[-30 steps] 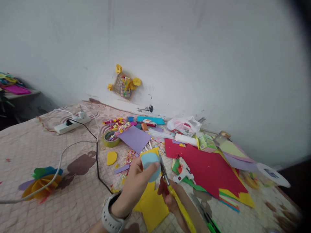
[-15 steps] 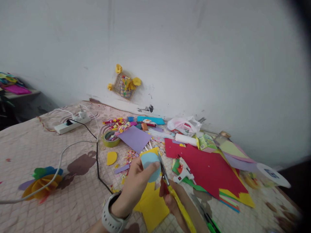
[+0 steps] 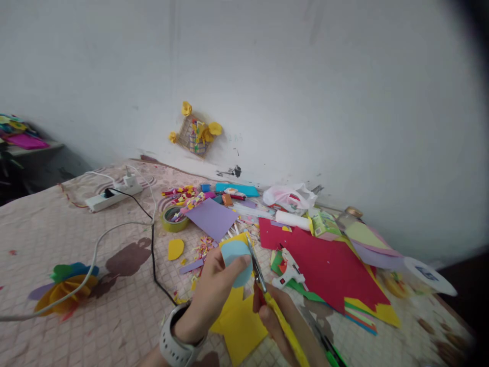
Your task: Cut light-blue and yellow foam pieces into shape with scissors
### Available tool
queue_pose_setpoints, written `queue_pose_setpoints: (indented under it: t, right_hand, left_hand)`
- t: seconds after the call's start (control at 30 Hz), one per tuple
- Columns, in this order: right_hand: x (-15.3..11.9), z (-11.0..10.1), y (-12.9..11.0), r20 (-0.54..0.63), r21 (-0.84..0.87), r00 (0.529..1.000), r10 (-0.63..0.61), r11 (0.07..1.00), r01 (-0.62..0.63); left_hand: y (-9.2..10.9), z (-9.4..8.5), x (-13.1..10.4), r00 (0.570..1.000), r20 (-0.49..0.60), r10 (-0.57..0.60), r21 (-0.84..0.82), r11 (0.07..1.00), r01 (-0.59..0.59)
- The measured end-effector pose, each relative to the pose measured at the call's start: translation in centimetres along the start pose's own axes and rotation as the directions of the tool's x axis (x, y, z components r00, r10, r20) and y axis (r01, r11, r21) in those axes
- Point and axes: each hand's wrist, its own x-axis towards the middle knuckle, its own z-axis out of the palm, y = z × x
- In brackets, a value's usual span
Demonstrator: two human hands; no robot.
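Note:
My left hand (image 3: 217,285), with a watch on its wrist, pinches a light blue rounded paper piece (image 3: 234,253) laid over yellow paper (image 3: 241,237). The thumb presses on the blue piece. In my right hand (image 3: 269,311) is a pair of scissors (image 3: 280,318) with yellow-wrapped handles. Its blades touch the right edge of the yellow paper beside the blue shape. Below both hands lie yellow sheets (image 3: 244,331) on the table. A rounded yellow cut-out (image 3: 175,249) rests left of my left hand.
A glue gun (image 3: 289,270) and red sheets (image 3: 324,265) lie to the right. Purple paper (image 3: 212,218), a tape roll (image 3: 174,218) and scraps sit behind the hands. Cables run from a power strip (image 3: 113,198) past a paper flower (image 3: 69,290). A utility knife (image 3: 330,349) lies front right.
My right hand and the scissors have shifted very slightly at the paper's edge. My left hand keeps its place, still pinching the blue and yellow pieces.

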Motion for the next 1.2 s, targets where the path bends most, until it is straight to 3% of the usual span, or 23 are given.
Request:
queue_pose_setpoints:
  t: [0.1,0.23,0.4,0.47,0.57,0.63,0.7,0.73,0.83,1.0,1.2]
  right_hand:
    - [-0.1,0.0,0.3,-0.035,-0.052,0.999,-0.013,0.999,0.011]
    - [0.4,0.2,0.8,-0.018,0.008,1.0,-0.007,1.0,0.007]
    - [1.2,-0.8,2.4,0.152,0.112,0.988,-0.005,0.994,-0.013]
    - [1.2,-2.0,3.3,0.229,0.148,0.972,0.051,0.985,-0.087]
    - [1.2,-4.2,4.3,0.314,0.211,0.919,0.238,0.926,-0.312]
    - [1.3,-5.3,4.6,0.268,0.296,0.944,0.195,0.915,-0.273]
    - [1.6,-5.6,4.6,0.172,0.351,0.981,0.095,0.924,-0.151]
    - [1.7,-5.4,4.6,0.057,0.377,0.998,0.029,0.925,-0.048]
    - [2.2,-4.3,4.7,-0.073,0.379,0.997,-0.012,0.925,0.039]
    - [2.0,-2.9,5.4,-0.087,0.355,0.994,0.063,0.934,-0.028]
    - [1.6,-2.7,5.2,-0.075,0.398,0.996,0.055,0.917,-0.021]
  left_hand:
    - [0.1,0.0,0.0,1.0,0.015,0.002,0.008,1.0,-0.002]
    - [0.2,0.1,-0.1,1.0,-0.008,-0.01,0.006,1.0,0.01]
    - [0.1,-0.1,0.1,1.0,0.02,0.003,0.006,1.0,-0.003]
    - [0.0,-0.5,0.5,1.0,0.007,0.012,-0.006,1.0,-0.012]
    - [-0.1,-1.3,1.1,0.999,-0.013,0.049,-0.025,0.998,-0.049]
    - [-0.2,-1.5,1.2,0.998,0.024,0.053,0.008,0.999,-0.053]
    - [-0.2,-1.3,1.0,0.991,0.13,0.018,0.092,0.995,-0.03]
    - [-0.3,-1.0,0.8,0.978,0.207,-0.018,0.152,0.988,-0.014]
    - [-0.5,-0.1,0.0,0.907,0.404,-0.115,0.324,0.946,-0.025]
    - [-1.1,0.6,-0.7,0.85,0.521,-0.076,0.415,0.893,-0.175]
    - [-1.2,-0.1,-0.1,0.84,0.541,0.04,0.424,0.85,-0.313]
